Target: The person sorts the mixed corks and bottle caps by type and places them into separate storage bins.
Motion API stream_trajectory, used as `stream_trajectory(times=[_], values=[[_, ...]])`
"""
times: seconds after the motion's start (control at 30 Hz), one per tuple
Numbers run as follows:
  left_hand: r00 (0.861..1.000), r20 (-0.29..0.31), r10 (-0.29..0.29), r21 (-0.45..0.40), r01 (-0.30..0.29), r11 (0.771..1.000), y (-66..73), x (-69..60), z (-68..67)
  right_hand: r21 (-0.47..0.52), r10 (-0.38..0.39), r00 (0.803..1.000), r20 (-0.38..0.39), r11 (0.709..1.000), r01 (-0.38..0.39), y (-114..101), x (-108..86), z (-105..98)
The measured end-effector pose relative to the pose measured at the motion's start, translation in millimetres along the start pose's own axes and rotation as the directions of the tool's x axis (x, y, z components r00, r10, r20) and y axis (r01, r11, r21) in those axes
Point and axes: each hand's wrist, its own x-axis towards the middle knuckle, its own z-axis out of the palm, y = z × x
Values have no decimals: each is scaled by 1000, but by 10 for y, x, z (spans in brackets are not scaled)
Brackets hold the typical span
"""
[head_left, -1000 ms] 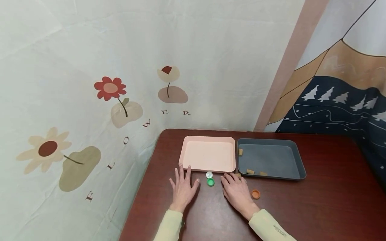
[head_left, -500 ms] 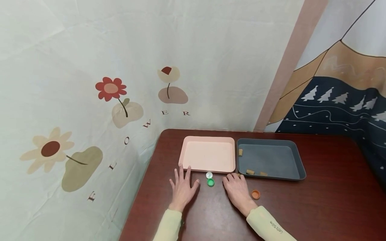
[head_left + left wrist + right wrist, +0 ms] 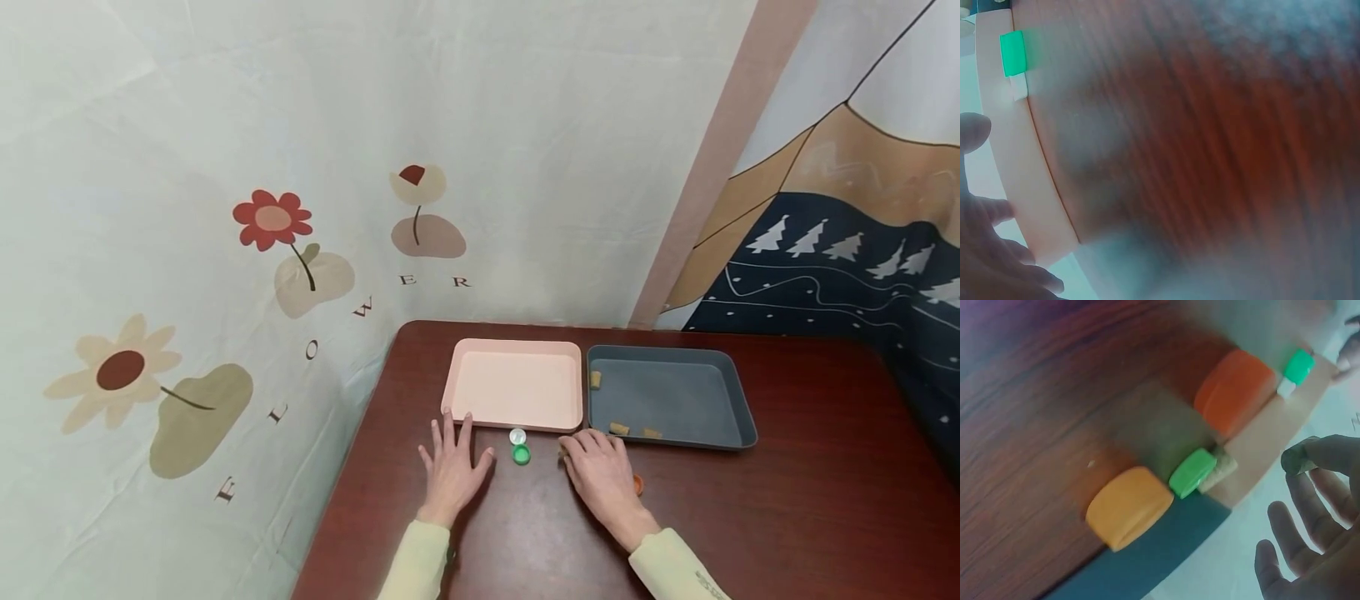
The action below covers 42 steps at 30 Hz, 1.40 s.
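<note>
My right hand [image 3: 602,477] hovers in front of the gap between the trays, thumb and forefinger pinching a small brownish cork [image 3: 1297,459]. Its other fingers are loosely bent. Under that hand, the right wrist view shows an orange-red cap [image 3: 1235,394], a yellow-orange cap [image 3: 1130,507] and a green cap [image 3: 1193,472] with another cork [image 3: 1220,470] behind it. My left hand [image 3: 452,479] lies with fingers spread, its fingertips at the pink tray's front edge. Between the hands are a bright green cap [image 3: 521,454] and a whitish cap [image 3: 517,436].
A pink tray [image 3: 513,427] stands at the back of the dark red table [image 3: 810,483]. To its right, a blue-grey tray [image 3: 675,400] holds three corks [image 3: 618,428]. A printed cloth wall [image 3: 525,208] rises behind the table.
My right hand has lifted and shifted slightly right, and a cork now shows at its fingertips. It partly covers an orange cap that was in full view. The left hand stays put.
</note>
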Motion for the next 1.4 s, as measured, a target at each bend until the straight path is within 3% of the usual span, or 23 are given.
stream_trajectory(times=[0.33,0.53,0.7,0.93,1.13,1.4], values=[[1000,-9,-4,46,4,999,-39,-4,22,39,48,996,-71,998,-45,66,-1,-198],[999,-34,19,18,-18,1000,25,-2,10,68,84,987,-134,995,-75,200,-28,-322],[997,-65,38,9,-38,999,65,-1,6,107,133,973,-189,988,-114,396,-73,-414],[997,-63,35,-14,-36,999,87,-3,24,150,220,944,-246,971,-187,640,-134,-500],[993,-108,56,-21,-59,998,91,-7,62,174,304,922,-240,948,-268,775,-145,-567],[996,-82,46,-70,-52,996,135,-21,60,197,403,895,-190,909,-368,940,-161,-620]])
